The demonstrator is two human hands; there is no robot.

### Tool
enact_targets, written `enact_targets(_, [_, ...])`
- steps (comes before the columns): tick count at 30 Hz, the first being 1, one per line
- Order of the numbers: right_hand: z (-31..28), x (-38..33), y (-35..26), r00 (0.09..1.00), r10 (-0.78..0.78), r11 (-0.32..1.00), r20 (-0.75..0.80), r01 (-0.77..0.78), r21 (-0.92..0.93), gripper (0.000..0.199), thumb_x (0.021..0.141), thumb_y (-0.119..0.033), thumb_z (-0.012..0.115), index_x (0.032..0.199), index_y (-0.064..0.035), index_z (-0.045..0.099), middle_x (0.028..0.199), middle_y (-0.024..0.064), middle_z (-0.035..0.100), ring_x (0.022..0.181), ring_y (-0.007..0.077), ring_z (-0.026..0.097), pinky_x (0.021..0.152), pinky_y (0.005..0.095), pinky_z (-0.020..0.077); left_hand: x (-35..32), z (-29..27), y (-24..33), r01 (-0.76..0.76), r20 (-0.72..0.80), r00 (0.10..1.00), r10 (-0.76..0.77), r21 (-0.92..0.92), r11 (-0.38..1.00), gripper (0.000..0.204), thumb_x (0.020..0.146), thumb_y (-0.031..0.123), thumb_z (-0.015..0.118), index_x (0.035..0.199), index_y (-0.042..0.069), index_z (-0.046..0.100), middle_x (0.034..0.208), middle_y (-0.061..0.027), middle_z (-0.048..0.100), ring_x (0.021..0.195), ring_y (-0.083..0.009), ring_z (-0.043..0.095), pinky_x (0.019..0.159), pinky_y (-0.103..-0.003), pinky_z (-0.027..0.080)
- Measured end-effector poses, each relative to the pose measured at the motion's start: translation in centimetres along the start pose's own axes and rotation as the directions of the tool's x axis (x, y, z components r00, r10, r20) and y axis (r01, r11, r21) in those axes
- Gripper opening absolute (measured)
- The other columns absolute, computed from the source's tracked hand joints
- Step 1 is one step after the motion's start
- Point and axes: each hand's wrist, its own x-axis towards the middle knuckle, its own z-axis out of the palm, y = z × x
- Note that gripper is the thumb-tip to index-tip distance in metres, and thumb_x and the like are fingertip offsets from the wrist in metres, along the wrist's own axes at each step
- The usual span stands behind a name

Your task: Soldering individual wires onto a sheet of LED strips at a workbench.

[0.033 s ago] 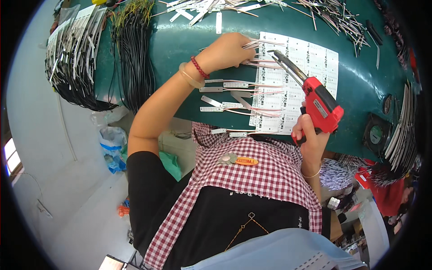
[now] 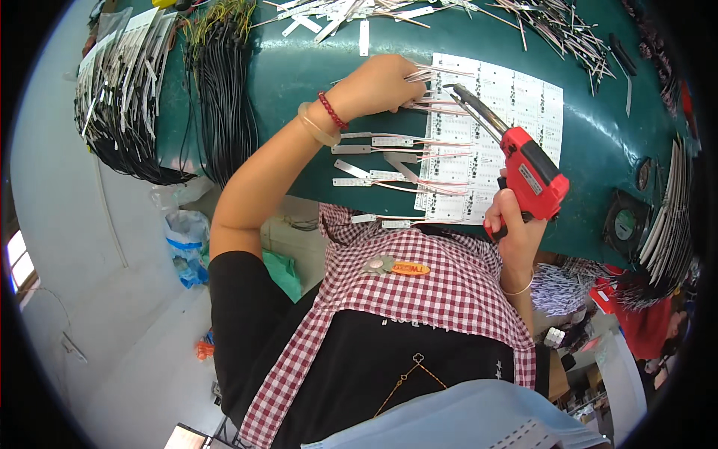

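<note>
My right hand (image 2: 517,233) is wrapped round the handle of a red and black soldering gun (image 2: 532,176). Its metal tip points up and left, over the white circuit board panel (image 2: 550,105) near the ends of some thin wires. At the panel's upper left edge, the fingers of my left hand (image 2: 381,84) are pinched on thin wires (image 2: 422,73) whose ends reach onto the board. What lies under that palm is hidden. Below it, several small white strips with leads (image 2: 391,141) lie in rows, their wires running onto the panel's left side.
A pile of loose white strips (image 2: 336,16) and wires covers the far edge of the green table (image 2: 292,82). Bundles of black cables (image 2: 224,105) hang over its left side. At right stand a small black fan (image 2: 624,223) and a bundle of pale wires (image 2: 668,213).
The soldering gun and its tip have shifted very slightly left. My left hand keeps its place on the wires.
</note>
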Motion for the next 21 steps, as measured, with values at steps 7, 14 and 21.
enact_targets(7, [0.7,0.3,0.2,1.0,0.026,0.999,-0.008,-0.026,-0.018,0.023,0.088,-0.009,0.053,0.105,0.0063,0.049,0.057,0.001,0.044,0.044,0.0075,0.041,0.044,0.0233,0.0373,1.3,-0.3,-0.8,0.114,0.09,0.99,-0.111,-0.028,0.993,0.022,0.076,0.02,0.056,0.067,0.0,0.058,0.054,-0.0037,0.053,0.046,-0.0106,0.046,0.045,-0.025,0.039])
enact_targets(14, [0.6,0.3,0.6,1.0,0.015,0.996,0.004,-0.014,-0.091,0.022,0.088,-0.009,0.053,0.103,0.006,0.049,0.056,0.0018,0.045,0.044,0.0082,0.041,0.044,0.0237,0.0368,1.2,-0.3,-0.7,0.066,0.058,0.996,-0.065,-0.013,0.998,0.023,0.077,0.021,0.056,0.071,-0.001,0.059,0.056,-0.0048,0.055,0.047,-0.0113,0.047,0.047,-0.026,0.04])
enact_targets(21, [0.9,0.0,-0.2,0.998,-0.034,0.997,-0.061,0.03,-0.073,0.029,0.087,-0.009,0.051,0.111,0.0081,0.047,0.055,0.0018,0.045,0.044,0.0078,0.041,0.044,0.0234,0.0363,0.7,-0.3,-0.9,-0.101,-0.042,0.994,0.106,0.094,0.99,0.029,0.076,0.026,0.056,0.077,-0.002,0.063,0.065,-0.0186,0.061,0.057,-0.0299,0.057,0.06,-0.036,0.048])
